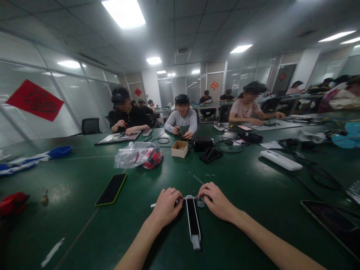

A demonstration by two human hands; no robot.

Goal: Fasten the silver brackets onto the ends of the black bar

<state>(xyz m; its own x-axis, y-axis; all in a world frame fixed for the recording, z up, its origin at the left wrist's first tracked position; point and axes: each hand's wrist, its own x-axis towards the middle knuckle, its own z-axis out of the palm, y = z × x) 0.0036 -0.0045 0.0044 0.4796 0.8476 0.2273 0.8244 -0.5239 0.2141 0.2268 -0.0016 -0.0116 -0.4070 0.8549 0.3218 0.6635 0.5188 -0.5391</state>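
A slim black device with a white frame and a light grey end piece [192, 221] lies lengthwise on the green table in front of me. Small grey parts [200, 203] stick out sideways at its far end. My left hand [168, 204] has its fingers curled at the left side of that far end; what lies under the fingertips is mostly hidden. On the opposite side, my right hand [215, 198] pinches the small grey part with thumb and fingers. A white strip [153, 205] shows beside my left hand.
A green-edged phone [111, 189] lies to the left, a dark tablet-like device [332, 221] at right. Beyond are a plastic bag with red and black items [139, 154], a small open box [179, 149], a white device [281, 160] and cables. Several people sit across the green table [236, 240].
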